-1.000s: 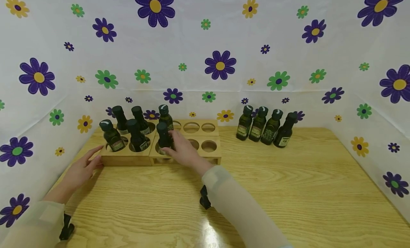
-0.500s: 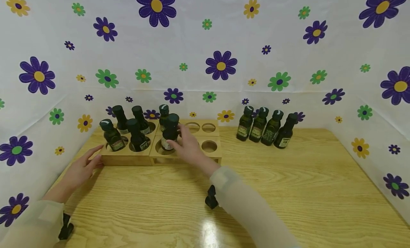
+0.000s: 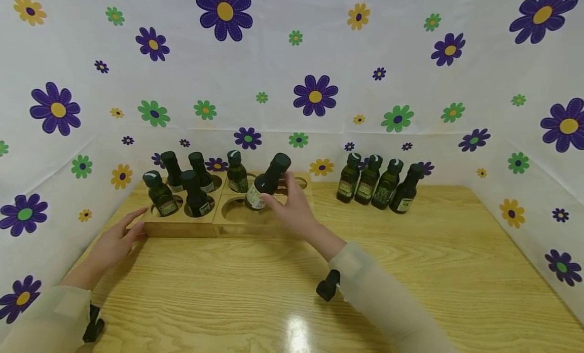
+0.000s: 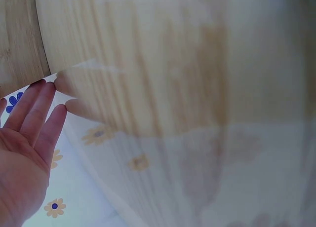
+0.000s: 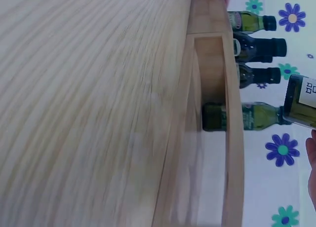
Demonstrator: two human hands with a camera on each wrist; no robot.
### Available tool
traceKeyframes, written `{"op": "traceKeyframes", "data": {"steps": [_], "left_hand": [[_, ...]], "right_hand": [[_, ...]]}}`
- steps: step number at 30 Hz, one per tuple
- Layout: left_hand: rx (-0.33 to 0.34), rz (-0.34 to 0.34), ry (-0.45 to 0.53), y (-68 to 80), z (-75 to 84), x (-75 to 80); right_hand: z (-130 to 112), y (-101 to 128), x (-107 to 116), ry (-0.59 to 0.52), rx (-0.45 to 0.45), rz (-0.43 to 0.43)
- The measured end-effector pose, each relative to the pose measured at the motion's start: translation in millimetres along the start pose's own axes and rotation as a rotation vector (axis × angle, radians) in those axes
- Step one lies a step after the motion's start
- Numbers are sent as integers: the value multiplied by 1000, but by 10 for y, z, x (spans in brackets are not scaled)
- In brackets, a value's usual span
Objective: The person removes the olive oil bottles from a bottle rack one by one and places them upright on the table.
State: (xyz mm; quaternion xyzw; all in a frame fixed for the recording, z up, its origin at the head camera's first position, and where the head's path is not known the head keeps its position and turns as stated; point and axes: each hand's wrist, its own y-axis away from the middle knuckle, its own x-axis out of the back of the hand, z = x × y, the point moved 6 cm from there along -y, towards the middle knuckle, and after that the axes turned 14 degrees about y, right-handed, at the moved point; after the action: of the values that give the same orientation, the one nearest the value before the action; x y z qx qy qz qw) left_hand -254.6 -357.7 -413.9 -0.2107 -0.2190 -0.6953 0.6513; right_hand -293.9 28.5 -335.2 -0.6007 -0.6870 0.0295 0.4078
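My right hand gripping a tilted dark bottle above the wooden rack near the desk's far left corner, my left hand open, fingers touching the rack's left end, four bottles standing at the far edge

Both arms are extended forward.
The right hand is raised with fingers curled; the left hand is laid flat, fingers straight.

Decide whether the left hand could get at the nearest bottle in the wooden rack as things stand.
Probably yes: the left hand rests open at the rack corner, holding nothing, and the nearest bottle stands just beyond it, nothing between.
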Motion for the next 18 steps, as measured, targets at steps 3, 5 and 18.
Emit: {"op": "traceKeyframes", "data": {"steps": [3,5,18], "left_hand": [[-3,0,-8,-5,15,-2],[-9,4,-18,-9,25,3],[-26,7,-22,-30,-21,12]], "right_hand": [[21,60,162,-19,41,16],[38,104,284,-29,52,16],[431,348,1052,183,96,74]]}}
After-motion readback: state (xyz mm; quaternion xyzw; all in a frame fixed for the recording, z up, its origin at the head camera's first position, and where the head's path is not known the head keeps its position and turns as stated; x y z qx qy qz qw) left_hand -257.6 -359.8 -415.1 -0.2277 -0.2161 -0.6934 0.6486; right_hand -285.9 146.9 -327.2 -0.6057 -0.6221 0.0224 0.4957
